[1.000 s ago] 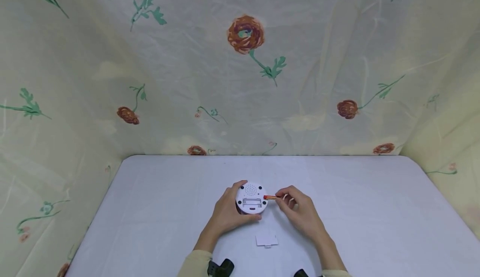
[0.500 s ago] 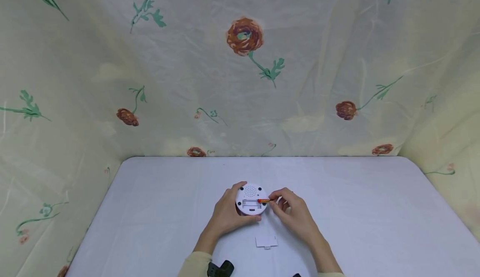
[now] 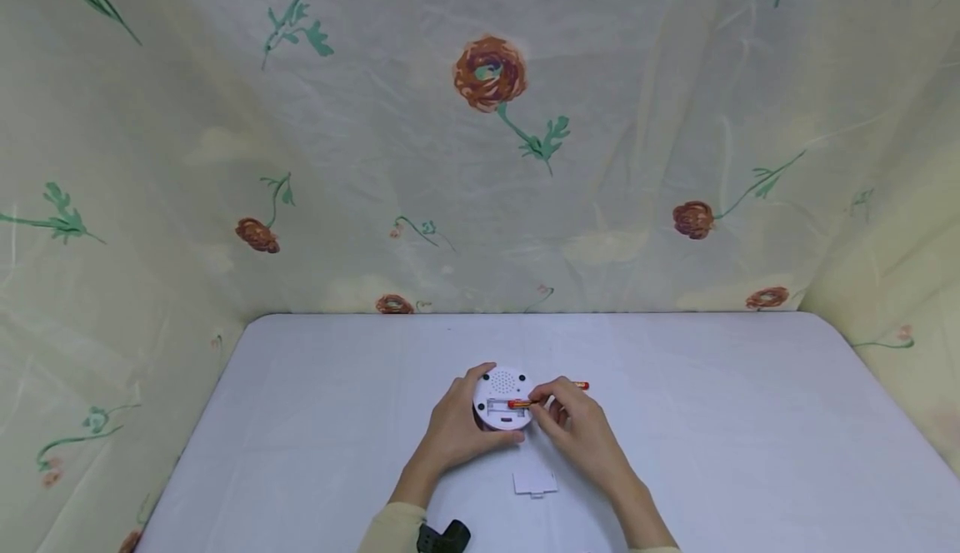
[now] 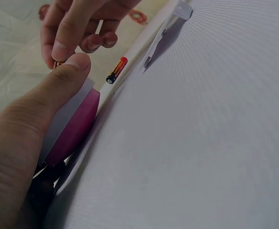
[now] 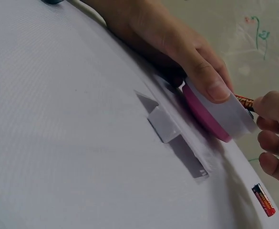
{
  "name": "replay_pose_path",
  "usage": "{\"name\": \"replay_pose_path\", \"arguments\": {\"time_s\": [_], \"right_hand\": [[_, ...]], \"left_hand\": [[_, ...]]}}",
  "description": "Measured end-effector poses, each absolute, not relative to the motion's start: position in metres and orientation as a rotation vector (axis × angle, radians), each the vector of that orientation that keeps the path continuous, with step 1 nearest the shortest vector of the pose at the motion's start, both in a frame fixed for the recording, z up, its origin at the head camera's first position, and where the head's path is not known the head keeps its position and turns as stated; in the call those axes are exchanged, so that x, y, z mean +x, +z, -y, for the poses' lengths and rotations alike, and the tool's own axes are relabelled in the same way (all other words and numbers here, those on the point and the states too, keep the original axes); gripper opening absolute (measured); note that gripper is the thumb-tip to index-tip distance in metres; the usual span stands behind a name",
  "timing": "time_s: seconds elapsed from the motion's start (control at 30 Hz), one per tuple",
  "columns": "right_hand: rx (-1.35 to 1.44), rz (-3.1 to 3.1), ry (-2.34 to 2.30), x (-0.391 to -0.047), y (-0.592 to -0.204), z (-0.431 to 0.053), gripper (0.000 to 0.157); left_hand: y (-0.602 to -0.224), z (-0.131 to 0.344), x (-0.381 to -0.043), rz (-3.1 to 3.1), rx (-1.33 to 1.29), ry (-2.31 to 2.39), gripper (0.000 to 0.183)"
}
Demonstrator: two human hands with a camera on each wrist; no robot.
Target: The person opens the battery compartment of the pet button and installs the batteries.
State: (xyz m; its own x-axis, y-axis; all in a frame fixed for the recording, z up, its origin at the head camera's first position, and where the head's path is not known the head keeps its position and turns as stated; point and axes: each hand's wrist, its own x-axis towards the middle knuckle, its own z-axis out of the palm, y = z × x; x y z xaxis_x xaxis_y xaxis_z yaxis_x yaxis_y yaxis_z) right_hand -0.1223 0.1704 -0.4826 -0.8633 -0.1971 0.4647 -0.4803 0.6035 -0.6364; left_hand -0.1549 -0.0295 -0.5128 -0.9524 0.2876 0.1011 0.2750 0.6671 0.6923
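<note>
A round white device [image 3: 501, 382] with speaker holes and an exposed battery compartment faces up; its side is pink in the wrist views. My left hand [image 3: 452, 426] grips it from the left, the thumb along its near edge. Between thumb and fingertips, my right hand [image 3: 583, 430] pinches a red and black battery [image 3: 519, 404]. The battery's red end lies over the compartment, and the fingertips hide its other end. Whether it sits down in the slot I cannot tell. In the left wrist view the thumb hides most of the device's top.
Beyond my right hand a second battery [image 3: 582, 386] lies on the white table [image 3: 720, 420]. The white battery cover [image 3: 536, 483] lies in front of the device. A floral curtain [image 3: 360, 137] hangs behind the table.
My right hand has moved left with the battery, from the device's right edge to over the compartment. The second battery now shows beyond the hand. My left hand keeps its hold.
</note>
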Motion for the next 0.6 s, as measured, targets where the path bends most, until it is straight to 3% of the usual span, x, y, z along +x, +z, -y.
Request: {"name": "replay_pose_path", "arguments": {"time_s": [0.6], "right_hand": [[0.478, 2.515, 1.165, -0.119, -0.490, -0.155, 0.013]], "left_hand": [[-0.518, 0.031, -0.157, -2.845, 0.530, 1.230, 0.106]]}}
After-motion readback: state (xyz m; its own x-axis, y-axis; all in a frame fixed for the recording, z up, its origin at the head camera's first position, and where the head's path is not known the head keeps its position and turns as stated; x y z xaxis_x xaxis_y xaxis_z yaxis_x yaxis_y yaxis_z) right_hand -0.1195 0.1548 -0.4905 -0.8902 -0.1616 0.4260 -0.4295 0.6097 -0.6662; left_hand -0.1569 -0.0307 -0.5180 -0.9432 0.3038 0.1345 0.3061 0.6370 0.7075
